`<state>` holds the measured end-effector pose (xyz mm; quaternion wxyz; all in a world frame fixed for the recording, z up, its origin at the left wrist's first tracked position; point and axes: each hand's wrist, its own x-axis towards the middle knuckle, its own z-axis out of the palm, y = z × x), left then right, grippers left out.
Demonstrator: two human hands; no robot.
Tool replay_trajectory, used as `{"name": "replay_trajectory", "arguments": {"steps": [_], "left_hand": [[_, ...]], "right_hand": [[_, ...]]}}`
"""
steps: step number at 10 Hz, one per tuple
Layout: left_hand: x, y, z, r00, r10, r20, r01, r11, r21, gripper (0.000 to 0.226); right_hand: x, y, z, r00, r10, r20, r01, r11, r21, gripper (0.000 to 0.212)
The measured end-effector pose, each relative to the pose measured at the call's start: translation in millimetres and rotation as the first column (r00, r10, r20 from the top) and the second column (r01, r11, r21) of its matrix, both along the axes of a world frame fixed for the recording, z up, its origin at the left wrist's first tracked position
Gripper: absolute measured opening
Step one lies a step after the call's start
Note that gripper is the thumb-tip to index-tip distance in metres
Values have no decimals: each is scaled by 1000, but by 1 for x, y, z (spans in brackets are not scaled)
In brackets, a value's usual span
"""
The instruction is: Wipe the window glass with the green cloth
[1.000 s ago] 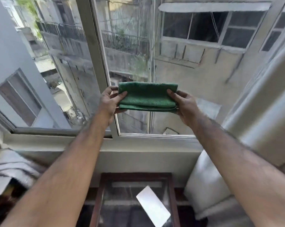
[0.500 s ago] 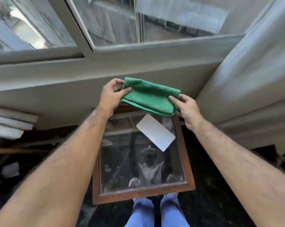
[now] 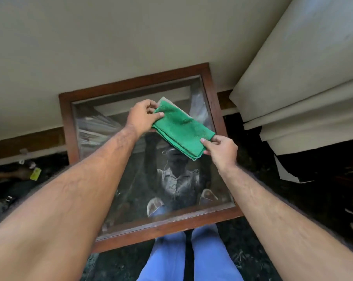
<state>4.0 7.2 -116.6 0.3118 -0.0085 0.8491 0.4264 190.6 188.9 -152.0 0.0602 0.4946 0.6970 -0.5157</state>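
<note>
Beige wall [image 3: 74,49] fills 12 o'clock, above a wood-framed glass panel [image 3: 211,92] lying flat. Green cloth [image 3: 181,130], folded, terry-textured, no readable label, is held over the glass centre. Left hand [image 3: 143,117] pinches its 10 o'clock corner, right hand [image 3: 222,149] its 4 o'clock corner.

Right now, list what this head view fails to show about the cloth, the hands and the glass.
- Window glass: out of frame above the top edge.
- Green cloth: folded, inner layers hidden.
- Left hand: fingertips tucked behind the cloth.
- Right hand: fingers under the cloth corner hidden.
- Framed glass pane below: surface masked by reflections.
</note>
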Motion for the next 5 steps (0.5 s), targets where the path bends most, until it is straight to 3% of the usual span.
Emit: {"name": "replay_trajectory", "arguments": {"steps": [2, 3, 4, 5], "left_hand": [[-5, 16, -36, 982, -110, -155, 72, 970, -233, 31], [1, 16, -38, 969, -203, -142, 143, 925, -351, 36], [8, 14, -25, 934, -297, -200, 191, 885, -425, 40], [12, 11, 2, 890, -381, -252, 235, 855, -462, 46]], "right_hand": [[-14, 3, -20, 992, 85, 92, -97, 985, 141, 31], [-14, 4, -17, 974, 168, 154, -197, 961, 197, 34], [-11, 9, -6, 902, 337, 271, -417, 843, 339, 37], [-13, 19, 25, 836, 474, 278, -549, 698, 460, 37]]}}
